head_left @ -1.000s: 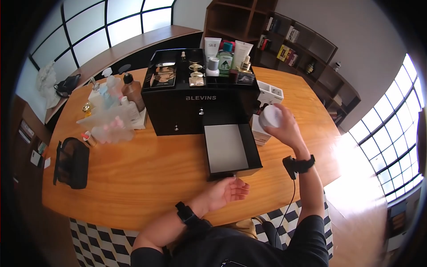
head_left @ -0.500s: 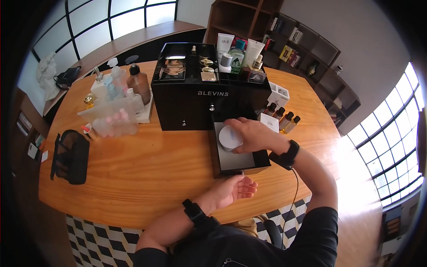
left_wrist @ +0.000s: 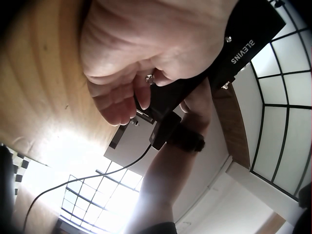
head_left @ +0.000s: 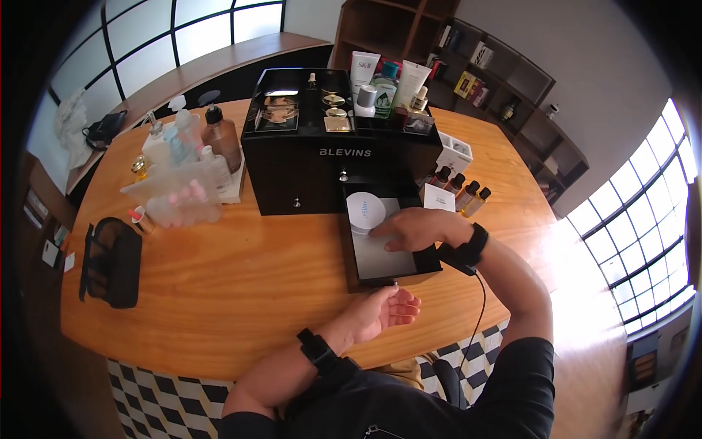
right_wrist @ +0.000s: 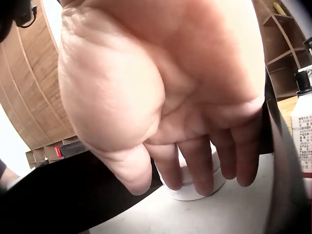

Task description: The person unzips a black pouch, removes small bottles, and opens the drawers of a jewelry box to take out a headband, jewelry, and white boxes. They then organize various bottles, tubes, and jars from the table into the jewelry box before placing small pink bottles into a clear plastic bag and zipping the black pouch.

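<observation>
A round white jar (head_left: pixel 365 212) stands in the back left of the pulled-out drawer (head_left: pixel 384 256) of the black BLEVINS cabinet (head_left: pixel 292 172). My right hand (head_left: pixel 418 230) is over the drawer, fingers extended beside the jar; in the right wrist view its fingers hang in front of the jar (right_wrist: pixel 192 190), and whether they touch it I cannot tell. Palm up, my left hand (head_left: pixel 376 314) lies at the drawer's front by the small knob (head_left: pixel 395 284), its fingers loosely bent. The left wrist view shows the knob (left_wrist: pixel 149 78) near the thumb of that hand (left_wrist: pixel 146 58).
Bottles and tubes (head_left: pixel 385 89) stand on the cabinet. To its right are a white box (head_left: pixel 439 197), small dark-capped bottles (head_left: pixel 466 194) and a white organizer (head_left: pixel 455 154). At left are a translucent holder (head_left: pixel 172 197), pump bottles (head_left: pixel 221 137) and a black mesh case (head_left: pixel 112 262).
My right hand carried the jar from the right of the cabinet into the drawer, released it and drew slightly back to the right. My left hand has stayed at the drawer front.
</observation>
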A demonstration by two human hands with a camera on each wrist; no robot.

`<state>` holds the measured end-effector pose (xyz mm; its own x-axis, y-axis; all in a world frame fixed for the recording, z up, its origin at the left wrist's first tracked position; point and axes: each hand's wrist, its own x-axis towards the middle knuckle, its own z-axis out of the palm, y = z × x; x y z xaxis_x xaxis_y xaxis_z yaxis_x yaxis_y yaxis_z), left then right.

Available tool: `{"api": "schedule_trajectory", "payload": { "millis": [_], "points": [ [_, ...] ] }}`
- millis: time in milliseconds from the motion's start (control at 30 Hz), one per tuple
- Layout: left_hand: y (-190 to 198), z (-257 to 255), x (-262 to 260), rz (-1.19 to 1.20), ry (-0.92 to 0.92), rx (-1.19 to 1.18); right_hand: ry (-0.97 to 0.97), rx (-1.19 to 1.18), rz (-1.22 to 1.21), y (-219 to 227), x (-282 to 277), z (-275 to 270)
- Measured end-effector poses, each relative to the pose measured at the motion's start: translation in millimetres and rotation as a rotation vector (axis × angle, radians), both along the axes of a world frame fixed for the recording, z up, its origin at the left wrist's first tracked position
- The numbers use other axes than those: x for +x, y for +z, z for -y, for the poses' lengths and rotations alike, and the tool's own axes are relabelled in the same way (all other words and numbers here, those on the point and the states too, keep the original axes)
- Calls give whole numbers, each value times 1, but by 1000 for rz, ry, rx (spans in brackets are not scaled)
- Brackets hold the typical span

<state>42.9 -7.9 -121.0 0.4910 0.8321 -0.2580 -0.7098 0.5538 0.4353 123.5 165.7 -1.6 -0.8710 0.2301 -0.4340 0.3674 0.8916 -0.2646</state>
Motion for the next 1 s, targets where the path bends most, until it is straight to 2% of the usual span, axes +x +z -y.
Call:
{"api": "schedule_trajectory", "payload": {
  "millis": [67, 167, 267, 333, 367, 400, 467, 567, 700, 800, 933, 1000],
  "points": [
    [-1, 0, 0, 2, 1, 9, 42, 20, -83, -13, 7, -4],
    [0, 1, -1, -13, 15, 0, 131, -1, -413, -5, 22, 2],
    [1, 2, -1, -22, 25, 17, -104, -141, -415, 48, 38, 7],
    [1, 2, -2, -19, 10, 30, -331, -93, -526, 54, 62, -10],
    [2, 1, -3, -18, 6, 38, -384, -56, -599, 53, 72, -21],
    [1, 1, -3, -19, 1, 35, -460, 92, -589, 47, 79, -33],
    [1, 0, -3, -20, -3, 30, -552, 248, -424, 45, 92, -36],
    [7, 1, -3, -32, 12, -5, -457, 329, -342, 3, 103, -53],
    [5, 1, -5, -19, 6, -3, -362, 475, -490, -29, 96, -48],
    [4, 0, -6, -19, -2, 15, -639, 292, -340, -13, 91, -32],
    [4, 0, -6, -26, -3, 14, -664, 306, -345, -11, 105, -17],
    [3, 0, -6, -21, -1, 14, -717, 279, -299, 9, 107, 2]
  ]
}}
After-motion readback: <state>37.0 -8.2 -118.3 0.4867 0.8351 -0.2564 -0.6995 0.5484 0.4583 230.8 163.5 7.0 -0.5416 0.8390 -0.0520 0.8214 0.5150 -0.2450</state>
